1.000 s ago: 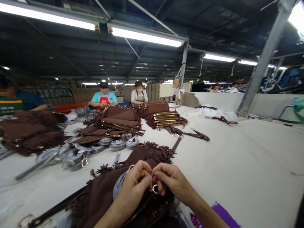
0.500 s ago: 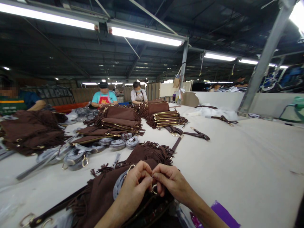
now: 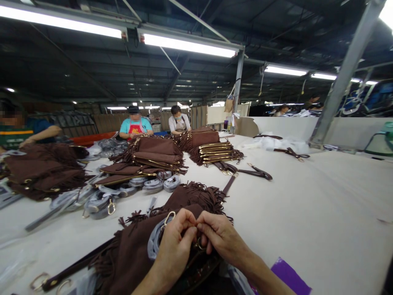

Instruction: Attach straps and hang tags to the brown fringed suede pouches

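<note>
Head view shows our left hand [image 3: 176, 246] and right hand [image 3: 222, 239] meeting fingertip to fingertip, each closed in a pinch; whatever is between the fingers is too small for us to tell. Just below them a gold ring [image 3: 200, 244] shows at the open top of the brown fringed bag [image 3: 132, 254], which lies under our hands at the near edge of the table [image 3: 307, 213]. Beside our left hand, a grey-wrapped strap coil [image 3: 155, 241] with a gold clasp rests on the bag. To its left we have a dark strap [image 3: 76, 262] with gold rings; right of our right forearm, a purple piece [image 3: 290, 276]. Beyond the bag sit more wrapped coils [image 3: 153, 185], two stacks of brown bags [image 3: 158, 149] [image 3: 204, 139] and loose dark straps [image 3: 254, 174]. Farther off, three people [image 3: 135, 127] are at the table's far and left sides.
</note>
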Motion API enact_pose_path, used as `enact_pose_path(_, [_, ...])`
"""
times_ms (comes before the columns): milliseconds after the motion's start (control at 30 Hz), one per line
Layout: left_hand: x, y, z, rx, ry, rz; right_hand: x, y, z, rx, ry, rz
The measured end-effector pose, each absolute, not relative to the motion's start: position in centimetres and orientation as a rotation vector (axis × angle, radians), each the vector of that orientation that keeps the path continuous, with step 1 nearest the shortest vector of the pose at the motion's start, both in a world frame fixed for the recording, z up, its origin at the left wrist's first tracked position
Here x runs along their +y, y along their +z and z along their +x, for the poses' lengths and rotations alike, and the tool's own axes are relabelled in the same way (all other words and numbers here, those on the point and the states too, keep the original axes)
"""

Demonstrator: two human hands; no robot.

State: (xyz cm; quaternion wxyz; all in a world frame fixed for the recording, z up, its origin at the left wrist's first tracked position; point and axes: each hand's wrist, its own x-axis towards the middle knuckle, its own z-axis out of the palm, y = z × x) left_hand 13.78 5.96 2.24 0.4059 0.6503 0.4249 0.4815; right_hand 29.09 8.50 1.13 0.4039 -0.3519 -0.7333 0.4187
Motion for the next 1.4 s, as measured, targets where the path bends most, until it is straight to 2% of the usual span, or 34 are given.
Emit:
enact_pose_path(367, [6.3,2.9,13.0,1.215,1.301,1.752,8.0,0.5,28.6,-2.013,0.729,-0.785])
enact_pose_path(567, [6.6,3.4,12.2,1.105,1.154,1.631,8.4,-0.3,28.4,-1.766,1.011,-0.906])
enact_pose_path(867, [6.4,3.3,12.4,1.333,1.120,1.773,8.6,-0.1,28.5,-1.757,1.015,-0.908])
enact_pose_path(1100, [6.4,3.6,12.6,1.229,1.187,1.617,8.8,-0.1,28.6,-1.699,1.115,-0.922])
enact_pose_path(1400, [6.3,3.3,12.6,1.230,1.192,1.705,8.8,0.1,28.6,-1.730,1.106,-0.912])
